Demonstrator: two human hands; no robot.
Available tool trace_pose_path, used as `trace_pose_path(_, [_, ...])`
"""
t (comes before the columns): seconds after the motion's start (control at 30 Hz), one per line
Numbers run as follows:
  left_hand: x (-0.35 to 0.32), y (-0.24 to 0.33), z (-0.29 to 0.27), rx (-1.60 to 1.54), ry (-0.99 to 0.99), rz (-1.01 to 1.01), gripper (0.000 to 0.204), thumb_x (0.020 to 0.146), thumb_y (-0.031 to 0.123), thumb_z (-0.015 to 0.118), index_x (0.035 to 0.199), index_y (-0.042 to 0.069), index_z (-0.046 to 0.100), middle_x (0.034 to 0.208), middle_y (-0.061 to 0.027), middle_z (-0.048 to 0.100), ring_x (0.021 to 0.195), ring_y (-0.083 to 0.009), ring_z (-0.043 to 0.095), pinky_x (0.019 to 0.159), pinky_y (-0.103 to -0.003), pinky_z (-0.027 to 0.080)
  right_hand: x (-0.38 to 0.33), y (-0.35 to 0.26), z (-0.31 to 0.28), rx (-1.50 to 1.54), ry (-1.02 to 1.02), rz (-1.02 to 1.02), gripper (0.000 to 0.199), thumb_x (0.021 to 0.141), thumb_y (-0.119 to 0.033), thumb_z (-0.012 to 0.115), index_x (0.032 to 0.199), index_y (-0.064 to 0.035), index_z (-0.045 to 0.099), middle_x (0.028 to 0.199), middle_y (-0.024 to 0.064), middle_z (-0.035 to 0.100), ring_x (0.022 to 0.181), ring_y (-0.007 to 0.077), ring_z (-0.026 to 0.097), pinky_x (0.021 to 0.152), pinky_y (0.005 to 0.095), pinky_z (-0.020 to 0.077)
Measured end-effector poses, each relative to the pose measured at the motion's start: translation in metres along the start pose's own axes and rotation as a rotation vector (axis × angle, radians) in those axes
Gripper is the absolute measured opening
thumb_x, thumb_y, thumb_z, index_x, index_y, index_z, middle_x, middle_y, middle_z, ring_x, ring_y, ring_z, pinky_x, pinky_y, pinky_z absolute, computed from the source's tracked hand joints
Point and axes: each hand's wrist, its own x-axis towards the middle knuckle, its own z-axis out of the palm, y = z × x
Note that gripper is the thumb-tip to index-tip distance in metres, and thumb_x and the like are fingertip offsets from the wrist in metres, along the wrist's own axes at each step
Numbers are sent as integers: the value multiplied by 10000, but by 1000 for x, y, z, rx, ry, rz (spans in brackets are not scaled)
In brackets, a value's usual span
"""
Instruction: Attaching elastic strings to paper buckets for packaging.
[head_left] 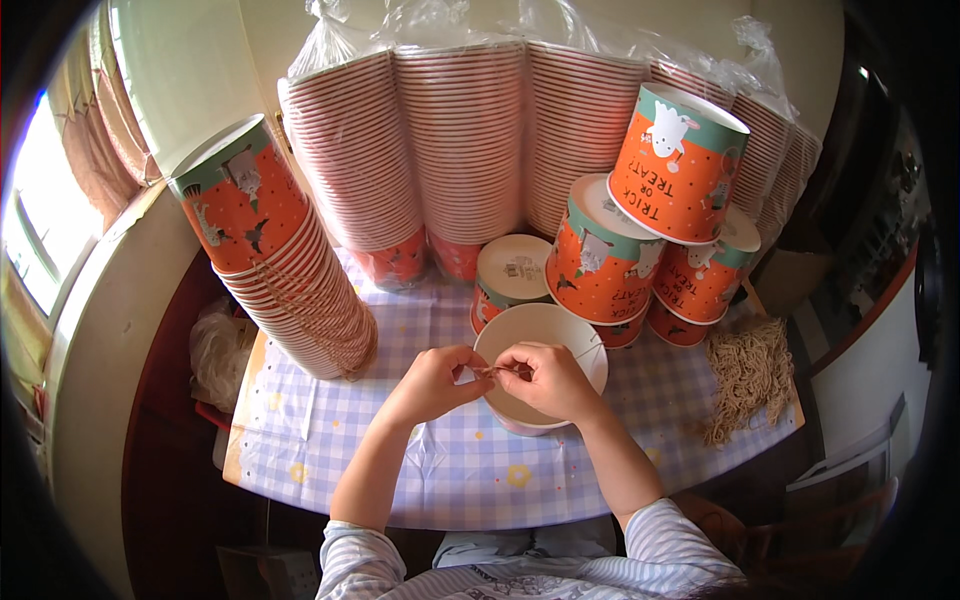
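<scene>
My left hand (435, 384) and my right hand (550, 380) meet above the near rim of an open paper bucket (538, 325), its white inside facing up. Both are closed in a pinch on a thin piece of twine (490, 371), which runs between the fingertips. A thin loose strand (590, 346) shows over the bucket's right rim. How the twine joins the bucket is hidden behind my fingers. On the right of the table lies a tangled heap of beige twine (748, 378).
Nested orange and green buckets (300, 290) with twine handles lean at left. Upturned buckets (605, 250) are piled at right, one on top (680, 165). Tall plastic-wrapped bucket stacks (460, 150) line the back. A checked cloth (480, 470) covers the table.
</scene>
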Motion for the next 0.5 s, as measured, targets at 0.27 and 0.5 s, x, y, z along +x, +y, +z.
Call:
trace_pose_path(0.27, [1, -8, -1, -138, 63, -54, 191, 721, 172, 670, 810, 11, 618, 627, -9, 549, 554, -67, 403, 512, -231, 373, 0, 0, -1, -27, 7, -2, 84, 752, -61, 617, 796, 9, 602, 686, 55, 604, 599, 93, 559, 561, 235, 452])
trace_pose_path(0.5, [1, -9, 0, -420, -14, -47, 131, 772, 80, 604, 846, -24, 572, 751, -18, 593, 685, -58, 523, 625, -204, 440, 0, 0, -1, -48, 16, -14, 87, 739, -61, 626, 787, 7, 600, 686, 58, 605, 588, 101, 560, 557, 238, 452])
